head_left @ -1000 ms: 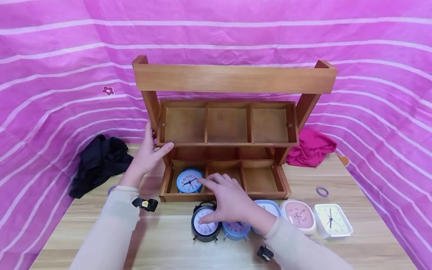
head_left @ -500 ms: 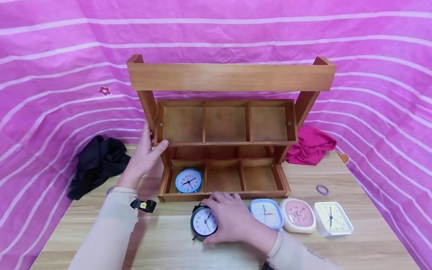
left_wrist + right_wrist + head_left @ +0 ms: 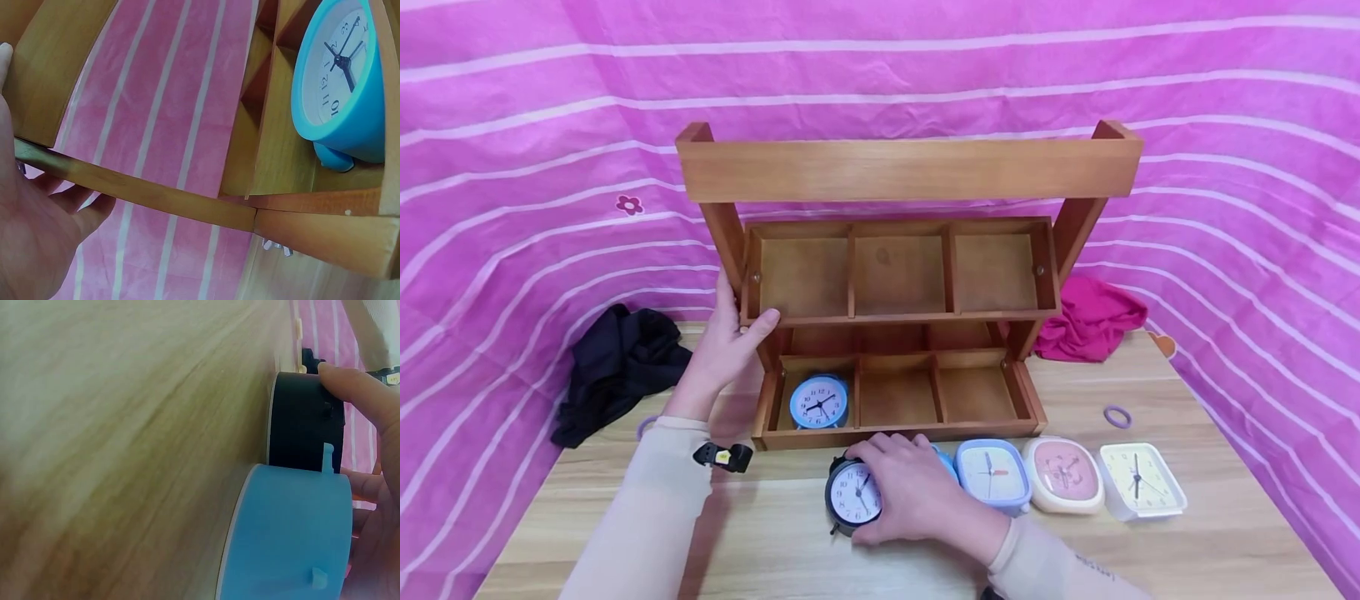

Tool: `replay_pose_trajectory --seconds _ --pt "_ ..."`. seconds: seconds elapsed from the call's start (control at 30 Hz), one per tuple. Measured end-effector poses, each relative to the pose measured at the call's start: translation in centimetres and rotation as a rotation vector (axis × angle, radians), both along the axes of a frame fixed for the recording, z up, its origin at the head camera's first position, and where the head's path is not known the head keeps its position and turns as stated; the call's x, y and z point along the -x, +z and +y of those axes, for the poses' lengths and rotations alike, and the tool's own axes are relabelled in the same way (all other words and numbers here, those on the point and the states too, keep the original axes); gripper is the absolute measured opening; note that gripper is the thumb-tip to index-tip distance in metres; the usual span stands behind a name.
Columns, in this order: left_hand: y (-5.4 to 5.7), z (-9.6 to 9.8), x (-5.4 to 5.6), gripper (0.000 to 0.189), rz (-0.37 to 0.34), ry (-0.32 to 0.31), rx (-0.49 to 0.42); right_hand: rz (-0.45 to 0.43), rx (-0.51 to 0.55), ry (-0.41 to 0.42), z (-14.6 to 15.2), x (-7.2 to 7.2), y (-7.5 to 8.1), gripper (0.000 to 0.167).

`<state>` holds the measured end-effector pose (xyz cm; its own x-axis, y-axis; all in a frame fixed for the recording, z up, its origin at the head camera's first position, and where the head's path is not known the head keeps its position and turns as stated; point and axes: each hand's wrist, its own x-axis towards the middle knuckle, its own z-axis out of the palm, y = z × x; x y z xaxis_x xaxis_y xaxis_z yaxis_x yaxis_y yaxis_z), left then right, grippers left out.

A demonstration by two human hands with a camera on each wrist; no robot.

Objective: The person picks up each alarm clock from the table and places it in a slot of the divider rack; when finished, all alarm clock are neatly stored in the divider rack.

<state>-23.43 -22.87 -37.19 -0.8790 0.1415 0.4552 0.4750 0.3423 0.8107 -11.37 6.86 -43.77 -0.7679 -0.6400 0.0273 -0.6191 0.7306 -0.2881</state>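
Note:
In the head view my left hand (image 3: 724, 354) holds the left side of the two-tier wooden rack (image 3: 902, 171). Its thumb lies over the upper tray's front corner, with the fingers behind the side post. My right hand (image 3: 917, 492) grips the black alarm clock (image 3: 852, 496) by its right part, thumb at the lower edge and fingers at the upper. The right wrist view shows that thumb on the black clock's side, and a blue alarm clock (image 3: 287, 531) touching it under the palm. Another blue alarm clock (image 3: 818, 402) leans in the lower tray's left compartment.
Right of my right hand lie a square blue clock (image 3: 992, 473), a pink-faced clock (image 3: 1064, 475) and a square white clock (image 3: 1141, 482). A purple ring (image 3: 1117, 417) lies behind them. Black cloth (image 3: 621, 367) and magenta cloth (image 3: 1090, 318) flank the rack.
My right hand has come down from above the clocks and closed its thumb and fingers on the black alarm clock. The left hand keeps its hold on the rack.

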Motion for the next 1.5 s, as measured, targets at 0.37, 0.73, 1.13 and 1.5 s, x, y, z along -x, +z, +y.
replay_pose_trajectory --seconds 0.37,0.73,1.13,1.5 --pt "-0.17 -0.05 0.01 0.093 0.008 0.005 -0.015 -0.011 0.016 -0.008 -0.09 -0.03 0.07 0.086" --pt "-0.18 -0.03 0.10 0.092 -0.002 -0.003 -0.010 -0.034 0.057 -0.023 -0.02 -0.08 -0.04 0.085" --pt "0.08 0.03 -0.13 0.096 -0.025 0.010 0.014 -0.096 0.121 -0.051 0.25 0.13 -0.06 0.085" --pt "0.26 -0.01 -0.29 0.098 -0.023 0.011 0.018 -0.106 0.212 -0.020 0.53 0.19 0.20 0.083"
